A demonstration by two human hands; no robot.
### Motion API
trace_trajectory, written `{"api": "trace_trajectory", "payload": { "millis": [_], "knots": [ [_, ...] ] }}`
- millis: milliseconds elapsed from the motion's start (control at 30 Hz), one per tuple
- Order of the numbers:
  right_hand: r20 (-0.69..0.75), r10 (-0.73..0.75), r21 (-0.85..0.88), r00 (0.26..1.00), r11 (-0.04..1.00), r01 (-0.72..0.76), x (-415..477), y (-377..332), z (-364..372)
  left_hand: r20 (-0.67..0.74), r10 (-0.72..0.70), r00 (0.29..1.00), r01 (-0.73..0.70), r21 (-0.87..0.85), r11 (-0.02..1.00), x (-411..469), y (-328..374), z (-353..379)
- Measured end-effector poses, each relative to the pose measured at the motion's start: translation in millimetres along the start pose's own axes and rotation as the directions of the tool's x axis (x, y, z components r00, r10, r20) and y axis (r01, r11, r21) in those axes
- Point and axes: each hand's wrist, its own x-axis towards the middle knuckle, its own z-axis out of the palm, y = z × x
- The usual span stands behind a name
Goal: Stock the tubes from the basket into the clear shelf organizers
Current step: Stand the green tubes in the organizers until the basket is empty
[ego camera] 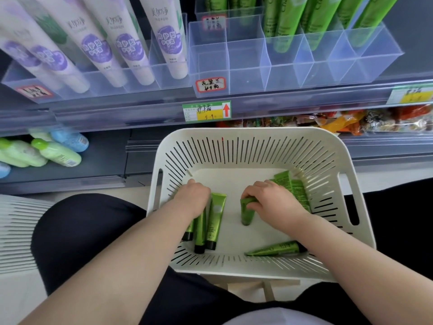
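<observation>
Below the shelf, pick-up is the step in hand: both hands are down in the basket [264,134]. Noted: the right hand [271,200] pinches one tube [247,211], fingers curled round its crimped end. Noted: the left hand [192,195] lies knuckles-up over three tubes [208,228] near the left wall; its fingers are hidden, so a grip cannot be confirmed. Judged next move: lift, stand upright, and lower into an empty cell of the organizer [248,73] above, clear of its thin dividers. Materials: soft glossy green tubes, flat-crimped, tapering to round black caps; basket rigid, white, slotted; organizer clear, hard, square-celled.
</observation>
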Motion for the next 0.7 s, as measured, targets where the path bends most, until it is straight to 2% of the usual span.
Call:
{"api": "trace_trajectory", "payload": {
  "millis": [233,367,433,533,633,700],
  "knots": [
    [-0.018,0.002,-0.006,1.000,1.000,-0.002,2.6,-0.6,-1.7,-0.022,0.133,0.991,-0.132,0.036,0.991,0.2,-3.6,-19.1],
    [-0.076,0.005,-0.018,0.997,1.000,-0.007,0.8,-3.6,-9.3,0.105,0.121,0.987,-0.078,-0.346,0.935,-8.8,-2.8,-25.4],
    [-0.115,0.012,-0.018,0.993,1.000,-0.014,-1.0,-5.0,-15.4,0.033,0.106,0.994,-0.081,-0.439,0.895,-15.0,-0.8,-28.7],
    [-0.210,0.020,-0.022,0.978,0.999,-0.025,-6.2,-7.8,-28.8,-0.154,0.078,0.985,-0.147,-0.518,0.843,-27.1,4.9,-47.6],
    [-0.360,0.020,-0.015,0.933,1.000,-0.027,-12.1,-13.9,-51.5,-0.305,0.064,0.950,-0.233,-0.558,0.797,-41.1,14.0,-78.6],
    [-0.468,0.021,0.001,0.884,1.000,-0.024,-15.5,-19.0,-74.1,-0.438,0.021,0.899,-0.283,-0.543,0.791,-48.8,19.4,-102.1]
  ]
}}
